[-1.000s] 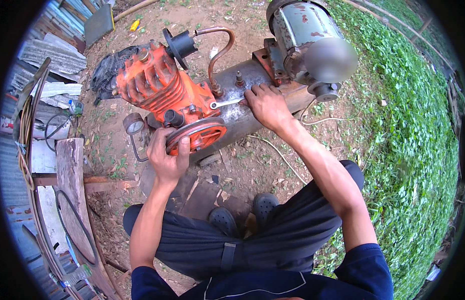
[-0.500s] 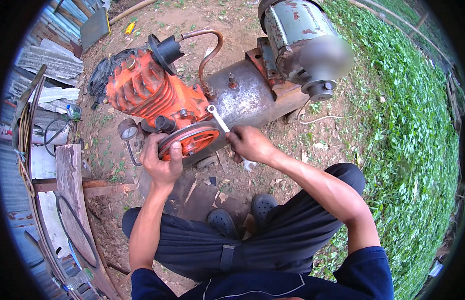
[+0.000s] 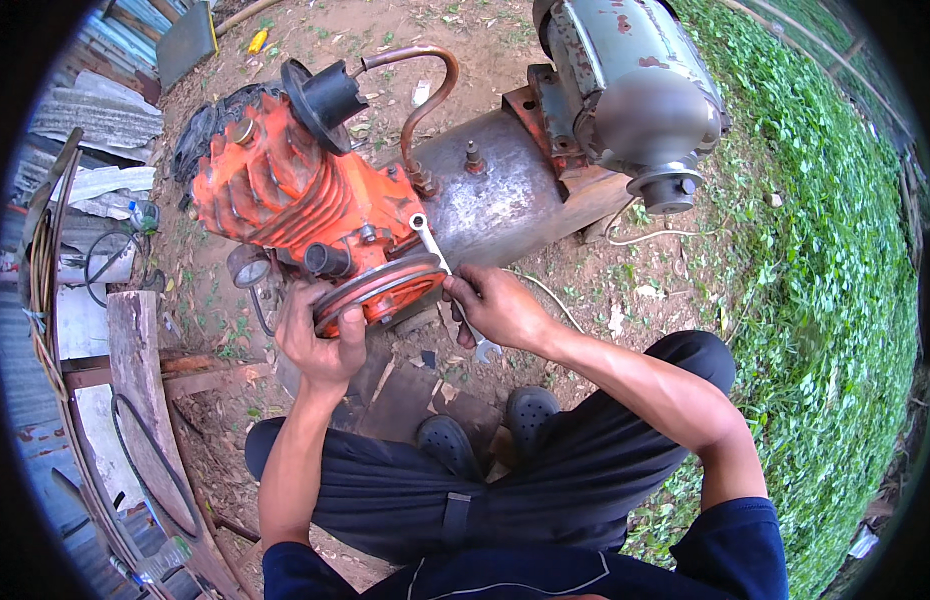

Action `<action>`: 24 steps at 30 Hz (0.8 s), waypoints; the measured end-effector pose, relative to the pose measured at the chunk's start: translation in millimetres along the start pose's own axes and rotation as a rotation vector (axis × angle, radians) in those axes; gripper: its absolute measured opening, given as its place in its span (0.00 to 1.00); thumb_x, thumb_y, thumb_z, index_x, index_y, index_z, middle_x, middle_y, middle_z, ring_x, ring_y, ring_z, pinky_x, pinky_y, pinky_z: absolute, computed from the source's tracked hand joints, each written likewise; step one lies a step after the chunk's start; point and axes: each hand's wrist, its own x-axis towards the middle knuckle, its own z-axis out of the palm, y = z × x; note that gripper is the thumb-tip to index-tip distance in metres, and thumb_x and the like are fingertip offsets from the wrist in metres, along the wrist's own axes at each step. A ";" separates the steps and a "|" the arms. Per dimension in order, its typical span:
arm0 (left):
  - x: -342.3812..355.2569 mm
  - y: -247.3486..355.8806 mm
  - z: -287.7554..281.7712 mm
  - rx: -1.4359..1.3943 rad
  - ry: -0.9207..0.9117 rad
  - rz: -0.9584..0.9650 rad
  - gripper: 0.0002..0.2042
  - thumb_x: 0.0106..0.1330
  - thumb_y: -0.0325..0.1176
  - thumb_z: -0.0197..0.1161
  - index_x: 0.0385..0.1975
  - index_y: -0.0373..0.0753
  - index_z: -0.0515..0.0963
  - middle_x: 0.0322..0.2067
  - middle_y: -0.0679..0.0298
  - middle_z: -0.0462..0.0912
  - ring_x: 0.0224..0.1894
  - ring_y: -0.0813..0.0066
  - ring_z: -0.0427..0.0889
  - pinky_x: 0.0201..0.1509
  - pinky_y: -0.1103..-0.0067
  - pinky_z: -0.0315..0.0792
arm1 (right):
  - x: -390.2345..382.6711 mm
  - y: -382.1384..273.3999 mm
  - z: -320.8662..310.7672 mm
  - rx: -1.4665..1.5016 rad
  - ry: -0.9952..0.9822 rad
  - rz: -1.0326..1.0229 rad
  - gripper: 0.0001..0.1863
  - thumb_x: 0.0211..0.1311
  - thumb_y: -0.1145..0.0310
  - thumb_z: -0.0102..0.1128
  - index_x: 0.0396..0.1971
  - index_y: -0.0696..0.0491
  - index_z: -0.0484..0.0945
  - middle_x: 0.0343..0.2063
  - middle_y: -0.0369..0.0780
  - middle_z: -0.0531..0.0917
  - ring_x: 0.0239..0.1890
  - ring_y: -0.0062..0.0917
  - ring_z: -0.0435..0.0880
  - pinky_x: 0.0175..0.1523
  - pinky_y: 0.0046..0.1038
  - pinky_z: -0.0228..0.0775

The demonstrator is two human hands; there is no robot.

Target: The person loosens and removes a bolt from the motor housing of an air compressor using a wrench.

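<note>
An orange compressor pump (image 3: pixel 280 195) with cooling fins sits on a rusty steel tank (image 3: pixel 495 200). My left hand (image 3: pixel 320 340) grips the rim of its pulley wheel (image 3: pixel 380 287), fingers on the left side, thumb in front. My right hand (image 3: pixel 490 305) holds a silver combination wrench (image 3: pixel 432 245) just right of the wheel, fingers closed round the shaft. The wrench's ring end is up beside the pump body; its open jaw shows below my fingers. A bent copper pipe (image 3: pixel 450 80) rises behind the pump, and a round pressure gauge (image 3: pixel 251 268) hangs at the left.
A grey-green motor (image 3: pixel 625 40) is mounted at the tank's right end. Corrugated sheets (image 3: pixel 105 120), a wooden plank (image 3: pixel 135 340) and looped cables lie along the left. Green ground plants (image 3: pixel 815 300) cover the right. My knees and dark shoes (image 3: pixel 530 410) are below the tank.
My right hand has come down toward me, swinging the wrench from nearly horizontal to steeply slanted. The pump and pulley have tipped slightly, with the wheel now seen more edge-on. My left hand stays on it.
</note>
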 end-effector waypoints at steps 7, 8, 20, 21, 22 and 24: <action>1.6 2.0 -0.1 0.001 -0.001 0.016 0.21 0.65 0.48 0.62 0.31 0.32 0.72 0.22 0.56 0.73 0.22 0.60 0.73 0.27 0.70 0.67 | 6.9 -10.2 -4.7 0.080 -0.025 0.107 0.18 0.75 0.63 0.44 0.36 0.65 0.74 0.16 0.40 0.78 0.17 0.27 0.84 0.21 0.31 0.75; 0.9 2.3 0.2 0.005 -0.005 0.011 0.21 0.65 0.48 0.62 0.31 0.32 0.72 0.22 0.56 0.73 0.22 0.60 0.73 0.27 0.70 0.67 | 8.6 -10.5 -7.3 0.075 -0.036 0.113 0.18 0.75 0.63 0.44 0.36 0.65 0.74 0.16 0.40 0.78 0.16 0.27 0.84 0.21 0.31 0.75; 1.5 6.3 -2.7 -0.026 -0.026 -0.064 0.17 0.63 0.43 0.64 0.31 0.32 0.73 0.23 0.57 0.74 0.23 0.61 0.73 0.29 0.70 0.68 | 15.1 -12.0 -19.6 -0.285 0.026 0.099 0.22 0.75 0.55 0.45 0.35 0.60 0.78 0.17 0.44 0.78 0.14 0.31 0.78 0.23 0.36 0.71; 2.2 6.5 -1.1 -0.026 -0.026 -0.056 0.17 0.62 0.42 0.64 0.31 0.32 0.73 0.23 0.57 0.74 0.23 0.61 0.73 0.29 0.70 0.68 | 18.5 -4.5 -23.6 -0.404 0.068 0.027 0.22 0.74 0.54 0.45 0.35 0.59 0.78 0.18 0.46 0.79 0.17 0.35 0.80 0.27 0.38 0.72; 2.6 6.2 -1.0 -0.023 -0.025 -0.048 0.16 0.62 0.42 0.64 0.31 0.32 0.73 0.23 0.57 0.74 0.23 0.62 0.73 0.29 0.70 0.68 | 22.9 3.7 -27.2 -0.523 0.107 -0.047 0.22 0.74 0.54 0.46 0.36 0.59 0.79 0.19 0.47 0.80 0.20 0.39 0.82 0.30 0.41 0.73; 1.2 4.6 -4.2 -0.010 -0.024 -0.045 0.15 0.62 0.41 0.65 0.31 0.32 0.73 0.23 0.57 0.74 0.23 0.62 0.73 0.29 0.71 0.68 | 26.8 3.8 -34.2 -0.716 0.185 -0.105 0.20 0.71 0.53 0.49 0.38 0.58 0.77 0.26 0.51 0.83 0.32 0.48 0.83 0.39 0.46 0.73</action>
